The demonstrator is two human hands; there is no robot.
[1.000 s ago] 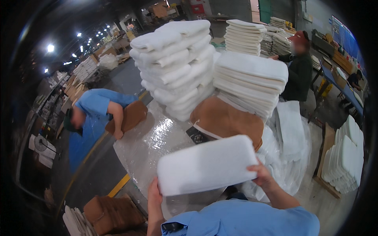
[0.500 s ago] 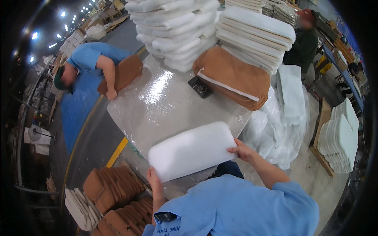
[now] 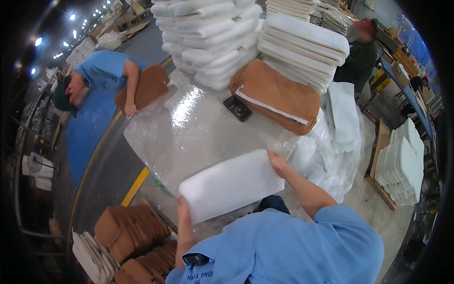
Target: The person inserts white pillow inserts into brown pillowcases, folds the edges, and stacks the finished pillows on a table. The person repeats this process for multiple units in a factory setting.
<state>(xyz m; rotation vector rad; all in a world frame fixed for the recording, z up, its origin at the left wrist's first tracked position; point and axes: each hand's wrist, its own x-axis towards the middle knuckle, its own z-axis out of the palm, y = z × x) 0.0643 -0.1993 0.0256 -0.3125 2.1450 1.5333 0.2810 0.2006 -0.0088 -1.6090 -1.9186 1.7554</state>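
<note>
Since the earlier frames, the white foam pad (image 3: 231, 184) sits lower and closer to the body, now at lower centre of the frame over the near edge of the plastic-covered table (image 3: 189, 128). Left hand (image 3: 182, 210) grips its lower left corner; right hand (image 3: 278, 162) clasps its upper right corner. Brown covers (image 3: 276, 94) and a small black device (image 3: 237, 108) lie on the table at upper centre, beside stacked white pads (image 3: 208, 42). At upper left, a co-worker's hand (image 3: 128, 110) rests by another brown cover (image 3: 149, 85).
</note>
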